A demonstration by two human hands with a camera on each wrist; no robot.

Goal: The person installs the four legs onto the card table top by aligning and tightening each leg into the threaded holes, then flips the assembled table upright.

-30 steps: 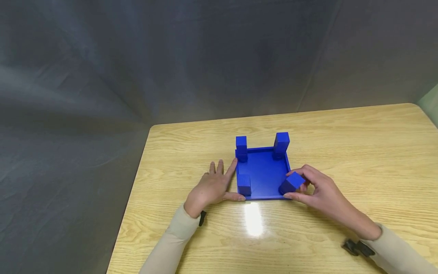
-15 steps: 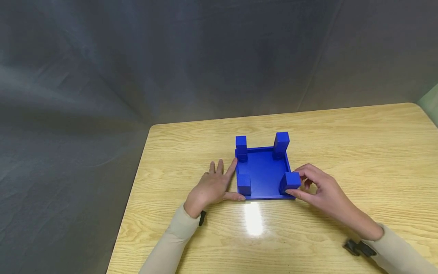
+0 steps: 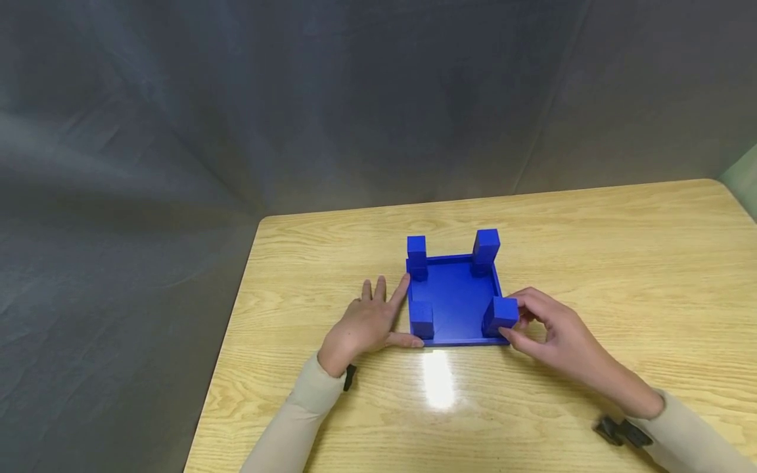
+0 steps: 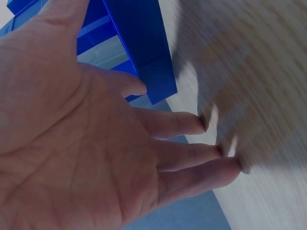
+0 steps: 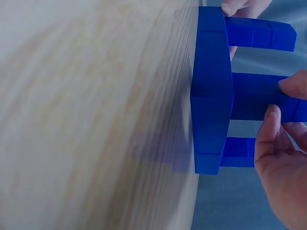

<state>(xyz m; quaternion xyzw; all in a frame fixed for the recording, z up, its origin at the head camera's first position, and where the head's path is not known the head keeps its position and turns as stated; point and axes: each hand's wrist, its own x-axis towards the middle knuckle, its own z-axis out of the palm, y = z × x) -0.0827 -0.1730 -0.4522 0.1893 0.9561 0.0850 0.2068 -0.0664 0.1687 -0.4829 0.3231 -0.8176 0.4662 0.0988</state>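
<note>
A shallow square blue tray-like base (image 3: 454, 295) with a low rim lies on the table, a square blue post standing at each corner. My right hand (image 3: 556, 332) pinches the near right post (image 3: 500, 314) between thumb and fingers. In the right wrist view this post (image 5: 254, 96) stands straight out from the base, thumb and fingertips on its upper part. My left hand (image 3: 367, 322) lies with fingers spread at the base's left side, index finger at the rim and thumb at the near left corner. Beside that thumb stands the near left post (image 3: 422, 320).
At the far corners rise a left post (image 3: 416, 253) and a right post (image 3: 486, 248). The wooden table (image 3: 331, 243) ends at a back edge against a dark grey cloth (image 3: 378, 98). A black wrist strap piece (image 3: 621, 430) sits at the right sleeve.
The near right post has turned from a skewed angle to line up with the base's corner. My right thumb and fingers have shifted slightly right around it. The left hand stays put.
</note>
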